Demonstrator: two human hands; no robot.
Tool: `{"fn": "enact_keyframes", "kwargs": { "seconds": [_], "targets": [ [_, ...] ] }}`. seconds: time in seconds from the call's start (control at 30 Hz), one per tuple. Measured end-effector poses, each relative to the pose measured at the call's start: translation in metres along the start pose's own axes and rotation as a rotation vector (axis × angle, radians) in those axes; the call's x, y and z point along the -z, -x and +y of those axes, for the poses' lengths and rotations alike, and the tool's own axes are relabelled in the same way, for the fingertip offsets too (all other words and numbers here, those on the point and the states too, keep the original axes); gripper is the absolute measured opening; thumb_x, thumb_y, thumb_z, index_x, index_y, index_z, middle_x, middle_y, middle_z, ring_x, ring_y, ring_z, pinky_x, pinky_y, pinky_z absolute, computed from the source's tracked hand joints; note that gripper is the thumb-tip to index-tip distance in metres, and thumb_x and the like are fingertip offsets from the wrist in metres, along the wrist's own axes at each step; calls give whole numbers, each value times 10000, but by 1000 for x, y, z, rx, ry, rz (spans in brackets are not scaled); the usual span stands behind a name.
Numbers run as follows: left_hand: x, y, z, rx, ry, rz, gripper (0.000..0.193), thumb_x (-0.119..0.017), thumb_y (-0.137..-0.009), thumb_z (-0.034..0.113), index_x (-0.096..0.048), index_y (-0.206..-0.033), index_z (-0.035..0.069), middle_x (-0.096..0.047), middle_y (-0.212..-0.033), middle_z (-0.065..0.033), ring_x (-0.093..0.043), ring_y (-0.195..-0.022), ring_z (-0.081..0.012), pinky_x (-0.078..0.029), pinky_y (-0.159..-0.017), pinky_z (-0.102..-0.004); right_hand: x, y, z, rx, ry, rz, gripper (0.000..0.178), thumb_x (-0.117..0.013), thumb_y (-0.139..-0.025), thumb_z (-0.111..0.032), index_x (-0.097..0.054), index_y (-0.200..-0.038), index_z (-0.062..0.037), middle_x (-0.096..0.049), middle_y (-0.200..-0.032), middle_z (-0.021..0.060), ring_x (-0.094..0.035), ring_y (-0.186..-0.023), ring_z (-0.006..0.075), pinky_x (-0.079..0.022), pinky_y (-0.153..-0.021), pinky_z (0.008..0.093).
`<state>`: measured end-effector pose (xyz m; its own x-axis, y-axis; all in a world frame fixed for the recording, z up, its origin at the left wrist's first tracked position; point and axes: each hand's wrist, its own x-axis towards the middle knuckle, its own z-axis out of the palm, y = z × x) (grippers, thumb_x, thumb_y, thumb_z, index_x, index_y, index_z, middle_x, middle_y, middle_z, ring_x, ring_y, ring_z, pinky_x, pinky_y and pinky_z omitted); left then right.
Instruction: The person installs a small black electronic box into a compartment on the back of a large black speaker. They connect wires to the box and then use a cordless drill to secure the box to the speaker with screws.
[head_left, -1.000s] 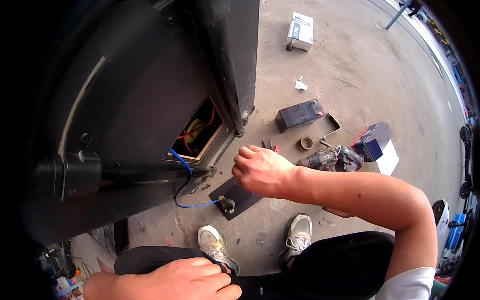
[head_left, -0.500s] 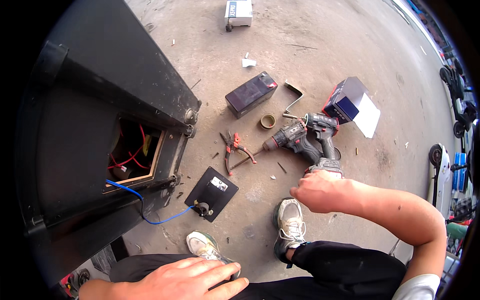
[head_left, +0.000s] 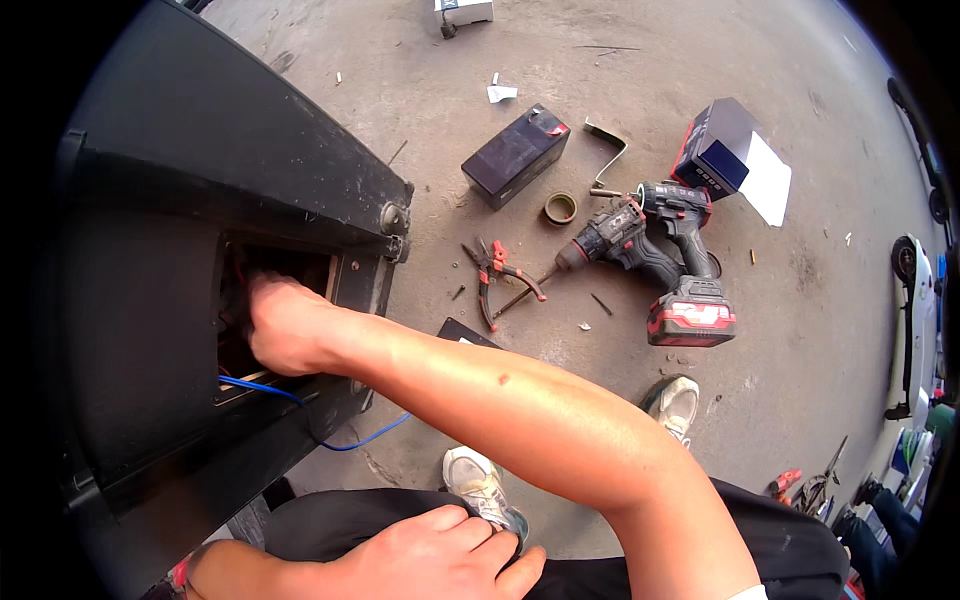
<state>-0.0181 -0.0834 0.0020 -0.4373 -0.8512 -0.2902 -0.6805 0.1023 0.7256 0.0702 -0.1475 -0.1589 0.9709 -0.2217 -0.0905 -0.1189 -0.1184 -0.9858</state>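
My right hand [head_left: 295, 325] reaches into the square opening in the side of a large black cabinet [head_left: 150, 290]. Its fingers are out of sight inside, so what they touch is hidden. My left hand [head_left: 430, 555] lies on my left thigh, fingers loosely apart, holding nothing. A blue wire [head_left: 325, 438] comes out at the opening's lower edge and runs behind my right forearm. That forearm covers most of a flat black panel [head_left: 466, 332] on the ground. Red-handled pliers [head_left: 492, 275] lie just beyond the forearm, near the cabinet.
Two cordless drills [head_left: 615, 235] lie crossed, one with a red-and-grey battery pack [head_left: 692, 315]. Beyond them are a dark block battery [head_left: 515, 155], a tape roll [head_left: 560, 208], a bent metal bracket [head_left: 608, 155] and an open carton [head_left: 715, 145]. My shoes [head_left: 480, 485] stand close by.
My right hand has left the drill's battery pack and moved left into the cabinet opening. The forearm now crosses over the black panel. My left hand stays on my thigh, and the view has shifted.
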Motion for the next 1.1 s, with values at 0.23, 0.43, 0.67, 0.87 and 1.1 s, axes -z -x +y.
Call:
{"fn": "enact_keyframes", "kwargs": {
  "seconds": [0.23, 0.43, 0.67, 0.87, 1.1],
  "targets": [
    [-3, 43, -5, 46, 96, 176, 278, -623, -780, 141, -630, -1021, 5, -602, -856, -90, -589, -838, -246, -461, -779, -349, 133, 59, 39, -174, 733, -557, 217, -553, -859, -141, -665, -855, 44, -667, -830, 249, -658, -801, 425, -530, -736, 480],
    [4, 39, -8, 33, 119, 171, 167, -643, -761, 135, -592, -887, 39, -564, -799, -89, -564, -793, -255, -456, -752, -361, 109, 134, 122, 298, 1281, -600, 484, -584, -893, -200, -479, -1347, -70, -557, -1262, 145, -525, -1176, 267, -450, -898, 360],
    [0, 31, -4, 103, 108, 103, 198, -645, -782, 150, -600, -938, 37, -604, -876, -90, -584, -830, -254, -465, -771, -356, 37, 121, 146, 361, 1200, -653, 272, -595, -853, -189, -640, -1085, -55, -647, -1043, 80, -588, -1042, 242, -454, -864, 342],
    [-6, 28, -16, 223, 116, 45, 416, -708, -808, 282, -644, -1146, 46, -664, -905, -73, -649, -844, -233, -505, -775, -337, 81, 95, 80, 135, 1004, -967, 344, -736, -695, -264, -710, -967, -54, -681, -997, 97, -606, -1042, 271, -463, -882, 375],
    [-4, 14, -13, 631, 122, 291, 389, -775, -780, 249, -665, -1088, 38, -691, -922, -114, -662, -838, -284, -510, -762, -374, 183, 45, 21, -320, 711, -1236, 479, -751, -673, -338, -708, -962, 40, -705, -865, 184, -671, -815, 302, -512, -733, 391]
  ]
}}
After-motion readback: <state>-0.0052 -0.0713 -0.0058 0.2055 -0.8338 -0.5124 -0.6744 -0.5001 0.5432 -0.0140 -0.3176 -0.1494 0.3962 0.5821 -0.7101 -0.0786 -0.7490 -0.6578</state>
